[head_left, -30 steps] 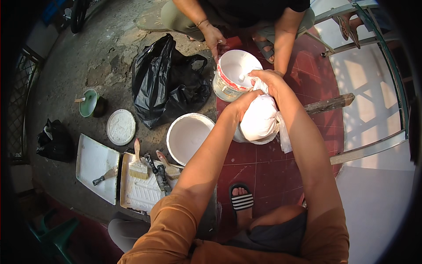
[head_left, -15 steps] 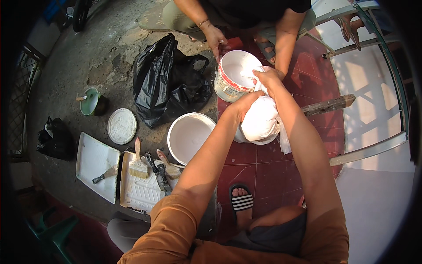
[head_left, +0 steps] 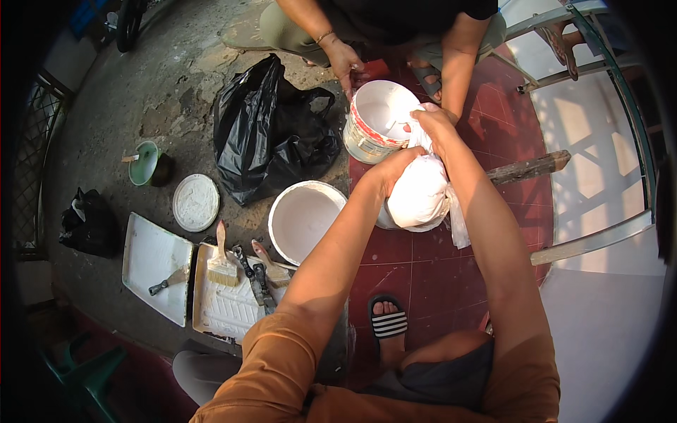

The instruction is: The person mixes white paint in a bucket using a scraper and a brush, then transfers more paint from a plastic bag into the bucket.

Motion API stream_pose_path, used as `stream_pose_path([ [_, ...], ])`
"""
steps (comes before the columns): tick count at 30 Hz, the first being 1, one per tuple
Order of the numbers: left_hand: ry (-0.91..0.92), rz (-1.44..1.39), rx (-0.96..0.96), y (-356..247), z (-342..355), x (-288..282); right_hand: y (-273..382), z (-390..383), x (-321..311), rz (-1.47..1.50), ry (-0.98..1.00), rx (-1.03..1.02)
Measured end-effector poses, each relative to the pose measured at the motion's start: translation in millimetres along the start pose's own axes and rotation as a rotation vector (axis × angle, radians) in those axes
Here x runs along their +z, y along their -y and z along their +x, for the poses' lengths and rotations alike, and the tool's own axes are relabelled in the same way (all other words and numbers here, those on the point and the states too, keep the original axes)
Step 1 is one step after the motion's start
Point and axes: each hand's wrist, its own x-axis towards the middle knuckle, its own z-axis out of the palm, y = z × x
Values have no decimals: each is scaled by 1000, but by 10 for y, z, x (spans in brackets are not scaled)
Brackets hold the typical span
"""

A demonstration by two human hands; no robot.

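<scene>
A bulging white plastic bag (head_left: 417, 196) hangs between my hands, its full end low and its gathered neck up beside a paint bucket (head_left: 363, 132). My left hand (head_left: 399, 171) is closed around the bag's upper left side. My right hand (head_left: 433, 128) grips the twisted neck close to the bucket's right rim; its fingertips are partly hidden. Another person's hand (head_left: 343, 62) holds that bucket, which is tilted, white inside with a red band outside. Below the bag, mostly covered by it, stands another bucket (head_left: 427, 228).
At left lie a paint tray (head_left: 151, 268), another tray (head_left: 224, 307) with brushes and scrapers, an empty white bucket (head_left: 300, 211), a white lid (head_left: 196, 202), a black plastic bag (head_left: 247, 141) and a green pot (head_left: 144, 163). A wooden plank (head_left: 529, 169) and metal ladder (head_left: 599, 243) are at right.
The bag and my right hand have shifted very slightly to the right. A small white piece now shows inside the tilted bucket near the bag's neck. Everything else looks the same.
</scene>
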Motion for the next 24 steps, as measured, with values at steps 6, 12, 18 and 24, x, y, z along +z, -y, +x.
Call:
stream_pose_path([
  [6, -46, -4, -32, -12, -50, 74, 7, 0, -1, -157, -25, -90],
  [12, 42, -55, -45, 0, -1, 89, -180, 218, -105, -571, -92, -400],
  [18, 59, -65, -28, 31, -24, 30, -29, -62, 40, -678, -78, -364],
  [24, 74, -92, -40, 30, -24, 37, -2, -109, 42, -648, -118, -422],
])
